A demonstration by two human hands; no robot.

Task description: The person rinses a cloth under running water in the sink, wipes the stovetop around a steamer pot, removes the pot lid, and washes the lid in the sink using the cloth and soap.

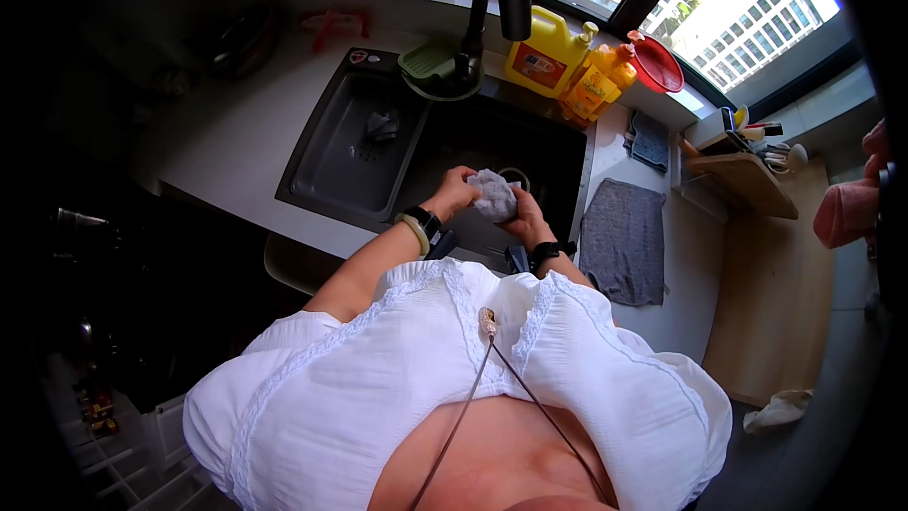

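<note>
Over the right basin of a dark double sink [407, 166], a crumpled light grey cloth [494, 196] is held between my two hands. My left hand [456, 191] grips its left side with fingers bent round it. On the cloth's right and lower edge, my right hand [528, 216] is closed on it. A round rim shows behind the cloth in the basin. In the left basin lies a small dark grey cloth [382, 126]. The black faucet [478, 28] rises behind the sink.
A green dish rack [441, 66], a yellow jug [549, 52] and orange bottles [596, 85] stand behind the sink. A red basin [655, 63] leans by the window. Rightward are a grey towel [624, 241], wooden board [771, 293] and utensil holder [724, 130].
</note>
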